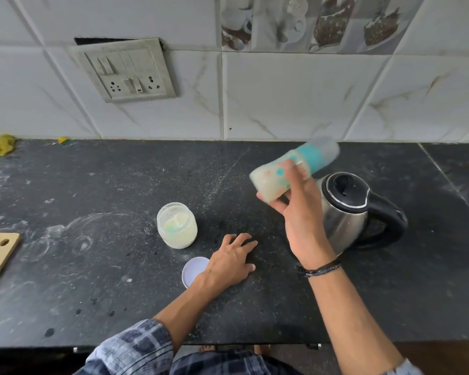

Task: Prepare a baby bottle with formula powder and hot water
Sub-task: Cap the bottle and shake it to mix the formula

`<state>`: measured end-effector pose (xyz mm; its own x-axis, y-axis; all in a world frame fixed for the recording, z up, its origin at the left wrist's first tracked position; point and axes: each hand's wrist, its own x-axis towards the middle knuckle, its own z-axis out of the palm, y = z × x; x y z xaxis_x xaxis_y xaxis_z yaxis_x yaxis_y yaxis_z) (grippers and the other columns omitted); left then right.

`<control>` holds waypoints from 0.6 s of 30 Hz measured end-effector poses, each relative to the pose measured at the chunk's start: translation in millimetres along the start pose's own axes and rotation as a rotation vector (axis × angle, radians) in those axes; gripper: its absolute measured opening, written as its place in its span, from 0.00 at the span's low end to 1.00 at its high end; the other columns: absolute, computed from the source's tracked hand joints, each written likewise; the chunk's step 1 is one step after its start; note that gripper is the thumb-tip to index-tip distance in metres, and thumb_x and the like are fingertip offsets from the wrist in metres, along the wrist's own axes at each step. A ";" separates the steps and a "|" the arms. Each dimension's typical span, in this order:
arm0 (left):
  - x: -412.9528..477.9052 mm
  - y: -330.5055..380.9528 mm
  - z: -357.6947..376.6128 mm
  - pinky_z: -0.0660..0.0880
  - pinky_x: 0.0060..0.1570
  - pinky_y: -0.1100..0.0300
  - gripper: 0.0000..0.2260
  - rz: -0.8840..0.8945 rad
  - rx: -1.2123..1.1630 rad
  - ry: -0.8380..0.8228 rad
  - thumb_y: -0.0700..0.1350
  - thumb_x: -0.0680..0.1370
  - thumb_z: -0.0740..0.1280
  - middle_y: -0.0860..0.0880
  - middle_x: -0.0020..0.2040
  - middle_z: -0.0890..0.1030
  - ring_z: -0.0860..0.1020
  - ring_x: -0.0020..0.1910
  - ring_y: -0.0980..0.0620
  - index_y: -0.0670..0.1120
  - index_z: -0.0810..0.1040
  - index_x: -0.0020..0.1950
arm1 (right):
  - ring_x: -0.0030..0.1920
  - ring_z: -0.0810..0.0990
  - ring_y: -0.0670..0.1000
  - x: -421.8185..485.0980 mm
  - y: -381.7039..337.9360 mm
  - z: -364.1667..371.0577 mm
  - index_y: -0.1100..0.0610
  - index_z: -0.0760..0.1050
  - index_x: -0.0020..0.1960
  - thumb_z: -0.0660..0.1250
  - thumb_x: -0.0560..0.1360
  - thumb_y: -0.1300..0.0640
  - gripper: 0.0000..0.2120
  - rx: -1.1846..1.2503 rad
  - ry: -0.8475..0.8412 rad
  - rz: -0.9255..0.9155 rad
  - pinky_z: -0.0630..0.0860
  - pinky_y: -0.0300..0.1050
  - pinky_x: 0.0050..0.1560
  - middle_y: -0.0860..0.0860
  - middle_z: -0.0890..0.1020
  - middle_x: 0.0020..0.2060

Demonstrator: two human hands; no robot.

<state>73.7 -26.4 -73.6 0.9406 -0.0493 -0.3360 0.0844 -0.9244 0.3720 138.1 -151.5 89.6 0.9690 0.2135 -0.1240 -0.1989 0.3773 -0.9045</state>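
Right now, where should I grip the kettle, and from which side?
Take the kettle by its black handle, coming from the right: the handle loops out on that side, clear of the steel body. The right hand holding the bottle covers the kettle's left side.

bottle (271, 182) milky, teal band | kettle (344, 212) steel, black | counter (119, 266) speckled black

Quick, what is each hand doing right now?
Left hand: open, lying flat on the counter, holding nothing.
Right hand: closed round the baby bottle, which is tilted.
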 end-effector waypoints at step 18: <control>-1.5 1.4 -0.1 0.75 0.64 0.45 0.30 -0.004 -0.011 -0.005 0.53 0.81 0.66 0.57 0.81 0.57 0.54 0.78 0.47 0.54 0.60 0.82 | 0.58 0.85 0.51 10.8 -13.3 -3.8 0.55 0.77 0.63 0.71 0.77 0.47 0.18 -0.186 -0.096 0.084 0.85 0.53 0.50 0.54 0.85 0.58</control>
<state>72.5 -27.6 -72.5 0.9387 -0.0472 -0.3415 0.0921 -0.9203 0.3803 151.8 -157.6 98.8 0.9301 0.3254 -0.1702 -0.2389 0.1843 -0.9534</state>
